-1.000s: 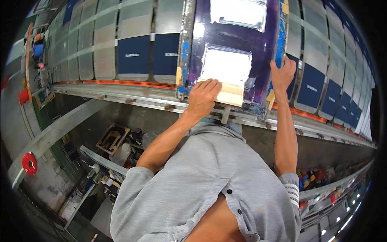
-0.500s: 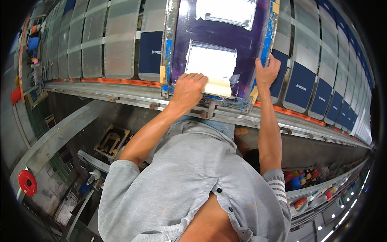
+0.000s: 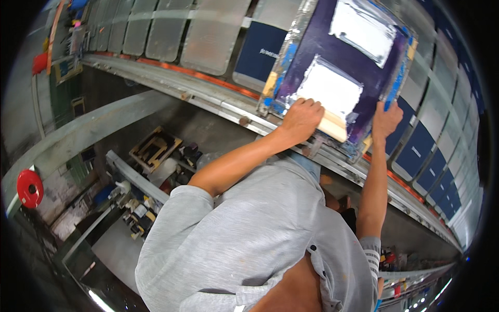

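Observation:
My left hand [image 3: 303,120] is closed on one end of a pale wooden squeegee [image 3: 334,126], which rests on the near part of a printing screen [image 3: 319,41]. The screen has dark purple mesh, with white ink [image 3: 332,86] spread over two rectangular areas. Blue and tan tape runs along its frame. At the frame's right edge, near the close corner, my right hand [image 3: 387,118] grips the frame with the fingers wrapped round it. What lies directly under the screen is hidden.
A long metal rail [image 3: 208,101] with an orange strip borders the bench. Flat grey panels [image 3: 213,39] stand in a row to the left. More panels with dark blue parts [image 3: 416,151] line the right. A wooden frame [image 3: 155,148] lies below the rail, and a red reel [image 3: 30,188] is at far left.
My view has turned, so the bench and screen now sit further right and tilted. Both hands keep their holds, the left on the squeegee and the right on the frame.

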`<state>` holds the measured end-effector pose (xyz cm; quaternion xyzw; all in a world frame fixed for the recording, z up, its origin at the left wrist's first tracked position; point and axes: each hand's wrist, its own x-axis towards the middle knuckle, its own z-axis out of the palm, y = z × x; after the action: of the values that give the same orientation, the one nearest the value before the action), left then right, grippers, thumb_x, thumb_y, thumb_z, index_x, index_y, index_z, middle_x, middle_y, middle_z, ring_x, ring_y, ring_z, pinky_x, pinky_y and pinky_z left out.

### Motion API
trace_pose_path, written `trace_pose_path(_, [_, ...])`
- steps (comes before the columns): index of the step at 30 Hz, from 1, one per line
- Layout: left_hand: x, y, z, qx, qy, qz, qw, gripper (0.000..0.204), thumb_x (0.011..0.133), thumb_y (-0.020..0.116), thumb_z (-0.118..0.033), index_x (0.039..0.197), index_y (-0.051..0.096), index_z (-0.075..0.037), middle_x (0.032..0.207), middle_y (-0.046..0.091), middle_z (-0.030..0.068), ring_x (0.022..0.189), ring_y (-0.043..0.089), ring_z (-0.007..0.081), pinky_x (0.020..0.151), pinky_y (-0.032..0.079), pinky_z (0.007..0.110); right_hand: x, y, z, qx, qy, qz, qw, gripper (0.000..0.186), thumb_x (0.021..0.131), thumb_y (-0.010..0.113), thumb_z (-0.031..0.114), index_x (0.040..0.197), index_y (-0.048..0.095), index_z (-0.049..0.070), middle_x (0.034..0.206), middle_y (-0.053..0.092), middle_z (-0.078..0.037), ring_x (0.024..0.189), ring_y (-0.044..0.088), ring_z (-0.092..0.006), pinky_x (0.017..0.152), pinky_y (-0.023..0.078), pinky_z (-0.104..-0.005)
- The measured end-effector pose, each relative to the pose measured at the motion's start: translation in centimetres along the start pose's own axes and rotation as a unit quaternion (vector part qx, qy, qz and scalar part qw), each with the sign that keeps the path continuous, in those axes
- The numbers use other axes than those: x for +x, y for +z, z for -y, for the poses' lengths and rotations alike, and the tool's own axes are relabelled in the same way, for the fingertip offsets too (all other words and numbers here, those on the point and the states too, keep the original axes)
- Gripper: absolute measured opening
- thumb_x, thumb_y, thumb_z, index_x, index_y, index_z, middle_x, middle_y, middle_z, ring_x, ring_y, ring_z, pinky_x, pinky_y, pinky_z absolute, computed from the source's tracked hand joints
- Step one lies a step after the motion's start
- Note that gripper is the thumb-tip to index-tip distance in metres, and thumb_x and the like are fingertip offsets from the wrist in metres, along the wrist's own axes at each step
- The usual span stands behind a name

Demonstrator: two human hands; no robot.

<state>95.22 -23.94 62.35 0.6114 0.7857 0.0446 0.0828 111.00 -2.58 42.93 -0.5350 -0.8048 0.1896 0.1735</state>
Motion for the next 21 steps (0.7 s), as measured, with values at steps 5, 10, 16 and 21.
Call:
trace_pose_path(5, [2.8, -2.3, 2.4, 0.01, -0.087, 0.211, 0.973, 0.017, 0.068, 0.072, -0.008, 0.083, 0.08, -0.009, 0.08, 0.075, 0.0186, 0.072, 0.075, 0.036, 0.066, 0.059, 0.046, 1.1, -5.5, 6.3, 0.214, -0.118, 0.023, 0.969, 0.056, 0.089, 0.078, 0.045, 0.124, 0.071, 0.002, 0.115, 0.069, -0.02, 0.113, 0.059, -0.0373, 0.101, 0.043, -0.0489])
trace_pose_path(10, [13.2, -3.4, 5.9, 0.032, -0.091, 0.193, 0.976, 0.018, 0.078, 0.068, -0.011, 0.091, 0.082, -0.013, 0.082, 0.075, 0.0189, 0.08, 0.074, 0.0384, 0.074, 0.059, 0.049, 6.8, -10.4, 13.7, 0.12, -0.298, 0.309, 0.895, 0.04, 0.085, 0.076, 0.036, 0.115, 0.076, 0.01, 0.105, 0.073, -0.009, 0.104, 0.065, -0.029, 0.088, 0.048, -0.0458])
trace_pose_path(16, [9.7, -2.9, 6.2, -0.005, -0.054, 0.15, 0.987, 0.025, 0.08, 0.065, -0.004, 0.095, 0.082, -0.014, 0.084, 0.074, 0.0164, 0.074, 0.073, 0.0365, 0.069, 0.058, 0.047, 1.4, -7.5, 14.7, 0.111, -0.299, 0.24, 0.917, 0.014, 0.081, 0.07, 0.012, 0.093, 0.074, 0.008, 0.094, 0.067, -0.007, 0.1, 0.063, -0.0256, 0.093, 0.047, -0.0477])
trace_pose_path(21, [-1.2, -3.5, 2.4, -0.041, -0.037, 0.077, 0.996, 0.029, 0.075, 0.064, 0.004, 0.101, 0.073, -0.005, 0.09, 0.074, 0.0131, 0.082, 0.073, 0.0315, 0.069, 0.058, 0.043, -10.5, -10.4, 15.1, 0.136, -0.276, 0.196, 0.931, 0.039, 0.072, 0.074, 0.001, 0.111, 0.072, 0.005, 0.098, 0.062, -0.007, 0.104, 0.061, -0.0273, 0.097, 0.044, -0.0486])
